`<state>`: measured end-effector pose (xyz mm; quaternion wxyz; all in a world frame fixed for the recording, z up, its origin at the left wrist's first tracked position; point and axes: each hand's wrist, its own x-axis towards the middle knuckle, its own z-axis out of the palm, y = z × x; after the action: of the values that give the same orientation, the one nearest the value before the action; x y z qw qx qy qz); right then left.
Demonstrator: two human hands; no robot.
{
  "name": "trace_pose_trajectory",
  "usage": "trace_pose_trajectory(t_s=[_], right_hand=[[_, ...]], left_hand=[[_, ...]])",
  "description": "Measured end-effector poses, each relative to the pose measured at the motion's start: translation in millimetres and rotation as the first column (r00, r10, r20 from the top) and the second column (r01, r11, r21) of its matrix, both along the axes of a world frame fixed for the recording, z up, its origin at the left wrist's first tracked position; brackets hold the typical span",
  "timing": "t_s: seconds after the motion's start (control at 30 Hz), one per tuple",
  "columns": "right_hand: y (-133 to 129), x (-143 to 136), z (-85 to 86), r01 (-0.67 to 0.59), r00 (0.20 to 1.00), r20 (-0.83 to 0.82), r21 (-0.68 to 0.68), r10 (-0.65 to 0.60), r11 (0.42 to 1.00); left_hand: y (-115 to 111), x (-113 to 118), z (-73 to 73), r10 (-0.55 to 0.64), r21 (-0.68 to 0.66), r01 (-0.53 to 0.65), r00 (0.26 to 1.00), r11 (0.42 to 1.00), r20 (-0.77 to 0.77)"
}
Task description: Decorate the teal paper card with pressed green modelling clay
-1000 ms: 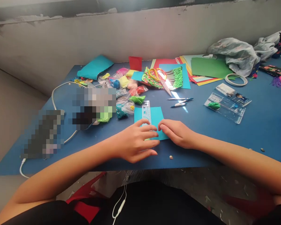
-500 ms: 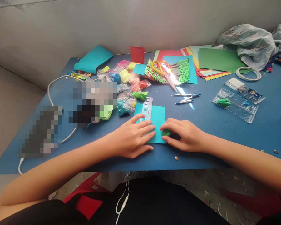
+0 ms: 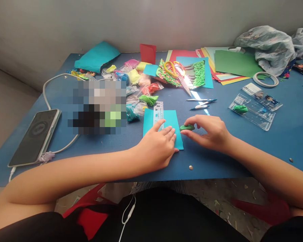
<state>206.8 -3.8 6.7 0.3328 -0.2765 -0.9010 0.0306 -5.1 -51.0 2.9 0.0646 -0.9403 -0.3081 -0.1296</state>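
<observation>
Under my left hand (image 3: 159, 144) lies a light-blue sheet of card (image 3: 148, 118), with a clear plastic ruler (image 3: 158, 111) on top of it. The palm and outstretched fingers press flat over both, hiding the ruler's lower part. My right hand (image 3: 208, 132) pinches a small lump of green modelling clay (image 3: 187, 127) between thumb and fingers, just right of the card's edge. Two pens (image 3: 200, 102) lie beyond it. More green clay (image 3: 240, 109) rests on a clear plastic case (image 3: 259, 116) at the right.
Yellow-handled scissors (image 3: 175, 72) lie on a clay-decorated card (image 3: 199, 74) at the back. Bagged clay (image 3: 133, 79) is heaped left of them. Coloured paper (image 3: 236, 62) and a tape roll (image 3: 265, 79) are at back right. A phone (image 3: 36, 134) with a cable lies left.
My right hand has drawn the green clay off the card's edge, up and to the right. My left hand has slid rightwards across the card, its fingers now closer together.
</observation>
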Motion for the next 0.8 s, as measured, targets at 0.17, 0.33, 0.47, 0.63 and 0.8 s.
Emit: trace_pose_trajectory(t_s=[0.17, 0.33, 0.47, 0.63, 0.8], right_hand=[[-7, -5, -3.4, -0.059, 0.998, 0.013, -0.017, 0.06, 0.998], [-19, -13, -8.4, -0.163, 0.985, 0.052, -0.02, 0.164, 0.986], [-23, -18, -9.6, -0.162, 0.983, 0.093, 0.074, 0.155, 0.984], [-23, -20, -11.7, -0.141, 0.986, 0.108, 0.161, 0.125, 0.977], [-23, -20, -13.4, -0.159, 0.979, 0.148, 0.131, 0.139, 0.979]], left_hand=[[1, -1, 4.0, -0.038, 0.017, 0.038, 0.999, 0.999, 0.021], [-1, -21, 6.4, -0.1, 0.04, 0.097, 0.991, 0.995, 0.09], [-4, -25, 2.5, -0.085, 0.144, 0.07, 0.991, 0.987, 0.105], [-6, -25, 10.4, -0.043, 0.269, 0.018, 0.995, 0.963, 0.088], [-7, -33, 29.1, -0.013, 0.304, -0.006, 0.998, 0.953, 0.058]])
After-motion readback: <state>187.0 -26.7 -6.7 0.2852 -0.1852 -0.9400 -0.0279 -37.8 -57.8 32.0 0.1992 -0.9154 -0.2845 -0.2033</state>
